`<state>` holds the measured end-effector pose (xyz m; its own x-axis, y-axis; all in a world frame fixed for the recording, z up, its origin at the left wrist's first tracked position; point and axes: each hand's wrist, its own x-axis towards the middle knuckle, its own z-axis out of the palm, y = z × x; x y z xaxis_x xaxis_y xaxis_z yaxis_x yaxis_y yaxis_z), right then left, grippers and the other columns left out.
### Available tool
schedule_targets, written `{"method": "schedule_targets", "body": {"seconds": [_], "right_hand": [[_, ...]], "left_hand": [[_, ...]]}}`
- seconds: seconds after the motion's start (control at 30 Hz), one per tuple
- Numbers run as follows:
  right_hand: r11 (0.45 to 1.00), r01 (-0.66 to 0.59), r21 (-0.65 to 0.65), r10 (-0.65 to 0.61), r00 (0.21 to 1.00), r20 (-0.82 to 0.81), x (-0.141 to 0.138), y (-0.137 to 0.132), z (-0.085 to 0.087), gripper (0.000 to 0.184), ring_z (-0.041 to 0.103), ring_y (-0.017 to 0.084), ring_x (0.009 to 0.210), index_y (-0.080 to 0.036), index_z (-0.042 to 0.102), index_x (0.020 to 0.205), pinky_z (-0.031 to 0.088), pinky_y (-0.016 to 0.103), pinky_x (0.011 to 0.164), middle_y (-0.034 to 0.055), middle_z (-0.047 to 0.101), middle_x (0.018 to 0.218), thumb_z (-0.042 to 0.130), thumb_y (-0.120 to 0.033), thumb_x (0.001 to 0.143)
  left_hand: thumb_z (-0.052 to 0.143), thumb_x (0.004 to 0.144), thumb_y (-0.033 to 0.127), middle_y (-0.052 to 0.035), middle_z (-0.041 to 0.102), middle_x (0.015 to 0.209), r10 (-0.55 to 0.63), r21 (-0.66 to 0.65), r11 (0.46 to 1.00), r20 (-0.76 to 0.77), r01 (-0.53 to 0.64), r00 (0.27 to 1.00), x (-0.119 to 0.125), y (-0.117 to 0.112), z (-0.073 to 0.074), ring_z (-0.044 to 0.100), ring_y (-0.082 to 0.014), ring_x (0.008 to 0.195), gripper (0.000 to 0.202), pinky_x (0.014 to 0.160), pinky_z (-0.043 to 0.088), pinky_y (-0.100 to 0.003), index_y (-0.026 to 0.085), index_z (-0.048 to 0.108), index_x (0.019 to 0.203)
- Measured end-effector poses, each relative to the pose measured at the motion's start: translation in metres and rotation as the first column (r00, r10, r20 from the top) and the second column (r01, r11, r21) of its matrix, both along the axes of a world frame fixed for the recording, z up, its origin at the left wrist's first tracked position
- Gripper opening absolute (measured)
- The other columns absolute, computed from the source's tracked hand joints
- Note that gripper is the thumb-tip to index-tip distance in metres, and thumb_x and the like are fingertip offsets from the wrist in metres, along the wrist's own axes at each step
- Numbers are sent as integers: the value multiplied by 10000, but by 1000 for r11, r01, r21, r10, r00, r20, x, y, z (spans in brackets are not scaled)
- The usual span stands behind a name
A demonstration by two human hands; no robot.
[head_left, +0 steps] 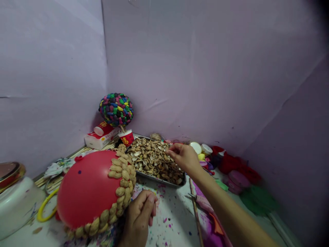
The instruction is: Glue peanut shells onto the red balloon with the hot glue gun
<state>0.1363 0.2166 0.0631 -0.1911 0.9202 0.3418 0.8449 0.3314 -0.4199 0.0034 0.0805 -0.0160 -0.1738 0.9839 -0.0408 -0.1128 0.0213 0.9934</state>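
Observation:
A red balloon (87,185), partly covered with rows of peanut shells (125,178), sits at the left front of the table. Beside its right side rests my left hand (141,214), fingers curled in and thumb pressed against them; what is inside, if anything, is hidden. My right hand (183,156) reaches over the right part of a metal tray (164,182) heaped with loose peanut shells (151,157). Its thumb and fingertips are pinched together, and anything between them is too small to make out.
A ball of coloured shells (116,109) stands on a stick in a red paper cup (126,138). Behind the balloon lies a tissue pack (101,139). A yellow ring (47,206) and white container (19,209) are left; a stick (196,212) and pink basket (238,180) right.

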Motion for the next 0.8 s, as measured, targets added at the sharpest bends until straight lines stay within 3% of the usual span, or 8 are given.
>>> {"method": "schedule_targets", "body": {"seconds": [0.17,0.3,0.5,0.63,0.8], "right_hand": [[996,-86,-9,86,994,72,-21,3,0,161,635,177,712,-258,681,838,386,243,599,6,720,769,557,-243,736],[986,-167,-21,168,976,135,-42,7,-1,184,627,191,741,-251,677,875,396,254,609,23,718,822,537,-253,755],[918,-396,-34,391,887,246,-74,16,-5,208,540,209,911,-236,687,831,373,272,768,21,697,906,592,-134,676],[903,-427,-45,423,867,264,-73,21,-8,293,515,214,887,-225,684,851,360,296,778,35,692,870,574,-52,642],[903,-428,-34,427,884,189,-56,18,-3,219,529,214,884,-219,694,820,359,316,799,45,686,871,576,-87,691]], "left_hand": [[457,765,530,42,409,516,-55,1,998,-1,55,998,-2,0,3,342,-71,427,393,403,213,-198,163,507,634],[433,777,531,44,397,520,-73,3,997,0,73,997,-2,1,1,333,-75,430,398,411,225,-203,160,514,655],[389,809,497,51,371,529,-110,21,994,-14,110,994,-3,2,-5,329,-82,438,372,422,241,-210,163,506,695],[380,817,475,49,370,528,-106,28,994,-38,107,994,-3,1,-5,329,-88,442,354,429,237,-219,167,504,693],[383,824,450,40,383,536,-93,26,995,-50,94,994,-3,0,-3,342,-98,467,335,447,248,-227,172,500,677]]}}
